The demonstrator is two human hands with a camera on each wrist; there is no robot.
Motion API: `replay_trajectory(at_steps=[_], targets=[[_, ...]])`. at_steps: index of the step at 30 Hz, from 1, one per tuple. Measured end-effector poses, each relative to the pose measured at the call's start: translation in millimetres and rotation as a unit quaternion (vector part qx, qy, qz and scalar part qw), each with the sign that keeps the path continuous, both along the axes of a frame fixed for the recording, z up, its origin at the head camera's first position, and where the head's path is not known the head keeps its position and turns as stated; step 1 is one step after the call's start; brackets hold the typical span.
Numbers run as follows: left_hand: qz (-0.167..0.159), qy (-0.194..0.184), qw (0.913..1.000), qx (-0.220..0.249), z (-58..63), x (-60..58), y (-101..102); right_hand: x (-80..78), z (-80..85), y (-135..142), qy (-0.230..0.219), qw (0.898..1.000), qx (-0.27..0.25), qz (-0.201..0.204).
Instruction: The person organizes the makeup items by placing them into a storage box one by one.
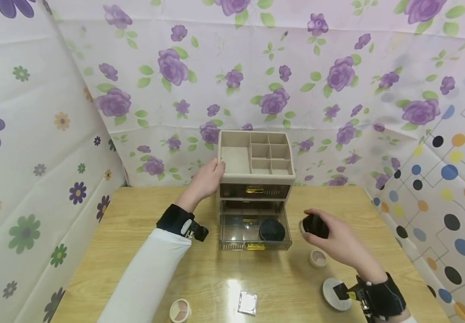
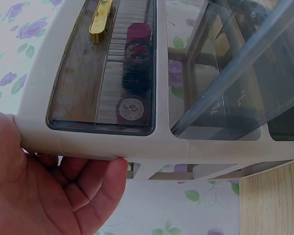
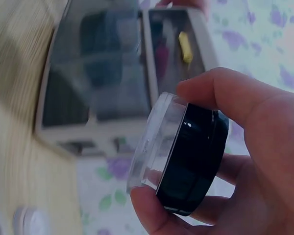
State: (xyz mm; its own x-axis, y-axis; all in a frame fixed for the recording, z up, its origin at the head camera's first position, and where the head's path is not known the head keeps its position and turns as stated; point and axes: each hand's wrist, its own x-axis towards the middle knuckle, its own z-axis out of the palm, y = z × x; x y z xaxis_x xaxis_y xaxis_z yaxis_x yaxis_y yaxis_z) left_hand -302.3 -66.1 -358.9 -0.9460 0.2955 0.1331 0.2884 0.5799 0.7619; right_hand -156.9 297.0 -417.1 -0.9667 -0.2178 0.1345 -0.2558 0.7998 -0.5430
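Note:
A beige drawer organizer (image 1: 256,178) stands at the back of the table. My left hand (image 1: 205,180) grips its upper left side, with curled fingers (image 2: 103,188) against the side wall. The clear lower drawer (image 1: 236,232) is pulled out and holds a round black container (image 1: 272,230). The dark upper drawer (image 2: 108,73) is closed, with several small cosmetics showing through its front. To the right of the open drawer, my right hand (image 1: 339,237) holds a round cosmetic jar (image 3: 191,156), part black and part clear, tilted on its side between thumb and fingers.
On the table (image 1: 135,251), a small round palette (image 1: 318,258) lies below my right hand and a round silver-topped case (image 1: 335,294) lies near that wrist. Toward the front are another round palette (image 1: 180,310) and a small square case (image 1: 247,303). Flowered cloth (image 1: 248,80) hangs behind the organizer.

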Motion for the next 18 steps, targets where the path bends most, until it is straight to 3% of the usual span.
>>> replay_trajectory(at_steps=[10,18], targets=[[0.003,0.005,1.0000,-0.001,2.2,0.5,-0.6,-8.6,14.6,-56.6,0.031,0.997,-0.018,0.062],[-0.001,-0.005,1.0000,-0.005,1.5,1.5,0.2,-16.5,8.5,-87.5,0.038,0.994,-0.018,0.106]])
